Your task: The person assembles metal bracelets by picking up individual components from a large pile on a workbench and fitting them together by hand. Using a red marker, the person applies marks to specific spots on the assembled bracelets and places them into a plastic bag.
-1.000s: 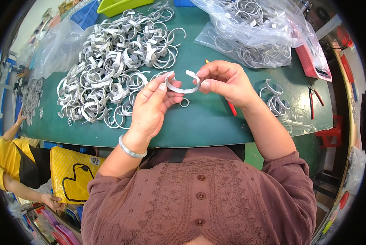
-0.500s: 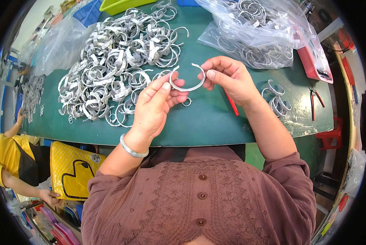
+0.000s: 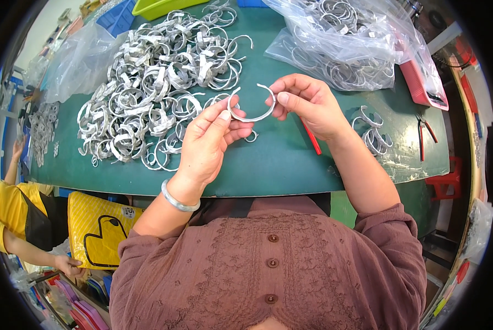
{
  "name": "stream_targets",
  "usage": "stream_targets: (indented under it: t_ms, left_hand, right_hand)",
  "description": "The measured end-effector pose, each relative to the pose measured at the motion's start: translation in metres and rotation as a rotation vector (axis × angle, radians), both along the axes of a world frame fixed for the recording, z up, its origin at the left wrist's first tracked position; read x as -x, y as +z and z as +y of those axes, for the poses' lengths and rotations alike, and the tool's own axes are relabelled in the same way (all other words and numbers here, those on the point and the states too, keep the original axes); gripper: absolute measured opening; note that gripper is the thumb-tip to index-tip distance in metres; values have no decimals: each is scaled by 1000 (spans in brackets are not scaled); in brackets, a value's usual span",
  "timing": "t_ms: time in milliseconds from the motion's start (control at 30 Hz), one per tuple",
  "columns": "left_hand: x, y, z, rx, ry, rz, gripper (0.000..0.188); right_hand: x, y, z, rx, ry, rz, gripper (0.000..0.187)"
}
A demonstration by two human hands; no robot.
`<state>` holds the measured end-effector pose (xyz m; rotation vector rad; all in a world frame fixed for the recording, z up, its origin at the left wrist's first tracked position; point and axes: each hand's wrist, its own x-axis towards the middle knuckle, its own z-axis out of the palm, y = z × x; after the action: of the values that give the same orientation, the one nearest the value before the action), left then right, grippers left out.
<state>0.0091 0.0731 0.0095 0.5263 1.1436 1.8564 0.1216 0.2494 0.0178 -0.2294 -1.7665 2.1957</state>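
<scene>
"Where is the open metal cuff (image 3: 251,119) you're handling?"
"Near the frame's centre, above the worktop (image 3: 290,173); your left hand (image 3: 203,140) and right hand (image 3: 311,109) pinch its opposite sides, cuff pile (image 3: 161,82) at upper left"

Small ring (image 3: 256,138) partly behind left hand (image 3: 205,137). Red tool (image 3: 311,137): upper end hidden by right hand (image 3: 310,107). Pile (image 3: 158,88): lower rings buried, can't count. Clear bag (image 3: 362,52) and green tray (image 3: 166,7) cut by top edge; bag contents hazy through plastic. Yellow bag (image 3: 89,212) partly behind sleeve (image 3: 147,250). Bits (image 3: 44,129) far left too small to tell. Co-worker (image 3: 7,204) cut off at lens rim.
</scene>
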Motion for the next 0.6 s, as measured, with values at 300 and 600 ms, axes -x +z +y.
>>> stream_targets:
  t_ms: [300, 600]
  left_hand:
    - [0, -2, 1, 5, 18, -1, 29]
    - [0, 9, 2, 103, -24, -56, 33]
  right_hand:
    - [0, 0, -1, 7, 2, -6, 17]
    - [0, -1, -1, 56, 10, 6, 18]
